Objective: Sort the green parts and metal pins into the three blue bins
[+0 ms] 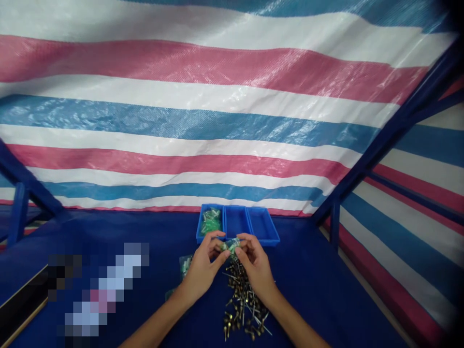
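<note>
A small clear plastic bag with pale green contents is pinched between my two hands, just in front of the blue trays. My left hand grips its left side with thumb and fingers. On its right side, my right hand holds it the same way. Below the hands lies a loose pile of metal pieces with thin shafts and brassy ends. Another small clear bag rests left of my left wrist, partly hidden by it.
Three joined blue trays stand behind the hands; the left one holds clear bags with green contents. A black case-like object and a blurred-out item lie at left. Blue frame bars and a striped sheet enclose the blue table.
</note>
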The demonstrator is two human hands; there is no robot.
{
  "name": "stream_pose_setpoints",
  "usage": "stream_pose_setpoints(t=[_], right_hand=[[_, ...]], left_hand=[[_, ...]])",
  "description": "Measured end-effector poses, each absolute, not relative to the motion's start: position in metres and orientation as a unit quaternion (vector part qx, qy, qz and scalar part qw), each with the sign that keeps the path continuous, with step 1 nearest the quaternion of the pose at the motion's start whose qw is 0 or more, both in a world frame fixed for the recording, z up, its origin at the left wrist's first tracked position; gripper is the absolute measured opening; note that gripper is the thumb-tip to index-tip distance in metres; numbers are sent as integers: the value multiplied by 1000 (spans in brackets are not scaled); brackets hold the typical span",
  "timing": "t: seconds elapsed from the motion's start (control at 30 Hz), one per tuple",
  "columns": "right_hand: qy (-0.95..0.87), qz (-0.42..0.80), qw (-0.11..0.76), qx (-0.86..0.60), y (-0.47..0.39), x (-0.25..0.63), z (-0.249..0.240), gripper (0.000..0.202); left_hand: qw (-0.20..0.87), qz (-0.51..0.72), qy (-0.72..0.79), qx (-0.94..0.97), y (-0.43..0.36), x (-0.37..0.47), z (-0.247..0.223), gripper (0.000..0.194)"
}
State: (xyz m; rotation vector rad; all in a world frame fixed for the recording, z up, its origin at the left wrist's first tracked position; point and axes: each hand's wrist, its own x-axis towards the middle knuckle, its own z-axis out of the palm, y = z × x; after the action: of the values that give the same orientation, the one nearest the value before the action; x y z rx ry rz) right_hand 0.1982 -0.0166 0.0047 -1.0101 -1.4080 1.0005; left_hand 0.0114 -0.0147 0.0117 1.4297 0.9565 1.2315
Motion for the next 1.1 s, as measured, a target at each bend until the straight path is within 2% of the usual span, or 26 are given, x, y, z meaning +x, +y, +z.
stream_pose_setpoints(t=[0.2, 0.33, 0.6, 1.1], right_hand=[[-621, 407, 511, -434, -18, 200, 10, 30], [-614, 412, 518, -429, -18, 200, 13, 29], [-647, 386, 484, -444, -22, 200, 13, 30], [-626, 380, 499, -464, -21, 199, 13, 35]], left_hand=[[492, 504, 405, 582, -19, 11, 9, 45], [465, 475, 430, 611, -21, 11, 11, 27], [418, 480, 454, 623, -24, 10, 15, 24], [403, 460, 444, 655, -26, 8, 26, 33]])
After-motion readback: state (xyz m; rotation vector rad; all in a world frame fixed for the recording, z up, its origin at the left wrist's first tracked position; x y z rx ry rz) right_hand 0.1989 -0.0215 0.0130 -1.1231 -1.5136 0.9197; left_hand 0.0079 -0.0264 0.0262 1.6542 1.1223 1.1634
